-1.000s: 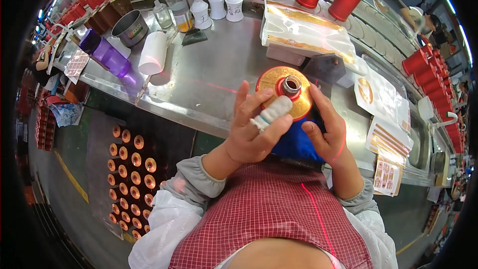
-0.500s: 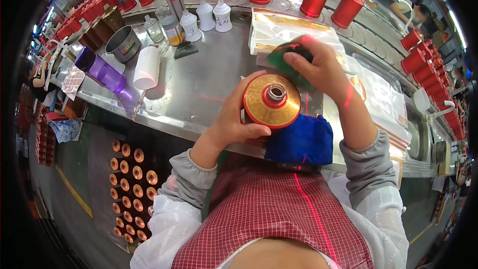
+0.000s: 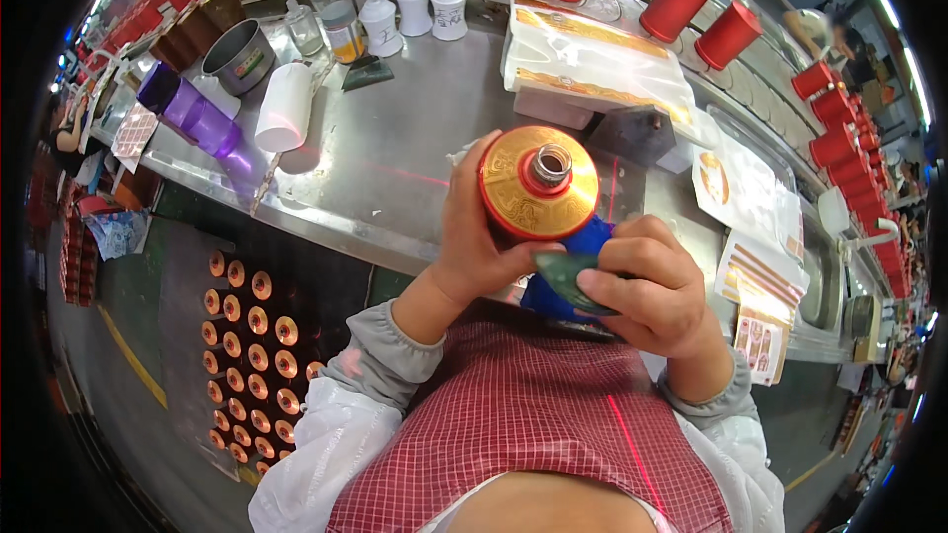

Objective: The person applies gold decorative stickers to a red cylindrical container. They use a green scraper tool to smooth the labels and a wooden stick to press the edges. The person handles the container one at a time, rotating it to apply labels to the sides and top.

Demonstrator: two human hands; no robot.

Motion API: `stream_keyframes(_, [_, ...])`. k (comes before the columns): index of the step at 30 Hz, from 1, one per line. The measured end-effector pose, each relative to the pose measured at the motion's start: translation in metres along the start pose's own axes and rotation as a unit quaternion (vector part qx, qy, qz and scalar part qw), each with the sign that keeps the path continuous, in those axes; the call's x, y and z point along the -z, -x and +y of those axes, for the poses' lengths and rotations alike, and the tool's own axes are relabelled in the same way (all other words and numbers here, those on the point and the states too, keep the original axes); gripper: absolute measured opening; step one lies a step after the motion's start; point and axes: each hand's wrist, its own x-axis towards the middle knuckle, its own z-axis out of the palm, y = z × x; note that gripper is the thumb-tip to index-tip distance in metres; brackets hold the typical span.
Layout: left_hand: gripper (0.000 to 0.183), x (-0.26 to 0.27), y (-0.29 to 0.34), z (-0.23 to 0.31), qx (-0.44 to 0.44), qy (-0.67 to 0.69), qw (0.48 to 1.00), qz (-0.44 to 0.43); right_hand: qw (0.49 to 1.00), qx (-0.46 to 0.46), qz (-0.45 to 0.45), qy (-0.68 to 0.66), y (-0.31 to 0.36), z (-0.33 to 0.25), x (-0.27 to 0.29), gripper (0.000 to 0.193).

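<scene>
By the left hand [image 3: 469,222], a red, round-bodied bottle with an embossed gold shoulder and silvery neck [image 3: 509,192] is grasped around its left side, over the near edge of the shiny metal table [image 3: 395,178]. In the right hand [image 3: 657,286], a flat, curved, dark green piece [image 3: 565,274] is pinched, just near of the bottle. A blue cloth bundle [image 3: 546,302] is partly hidden below. A dark grey angular block [image 3: 637,133] is placed on the far right; a white cylinder [image 3: 284,114] is seen far left.
</scene>
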Motion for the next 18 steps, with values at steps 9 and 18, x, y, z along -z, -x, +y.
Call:
stream_keyframes(9, [0.090, 0.008, -0.028, 0.006, 0.107, 0.104, 0.986, -0.077, 0.945, -0.257, 0.165, -0.116, 0.044, 0.003, -0.002, 0.037])
stream_keyframes(18, [0.055, -0.075, -0.048, 0.024, 0.445, 0.342, 0.800, -0.212, 0.923, -0.325, 0.207, -0.017, 0.104, -0.002, 0.026, 0.041])
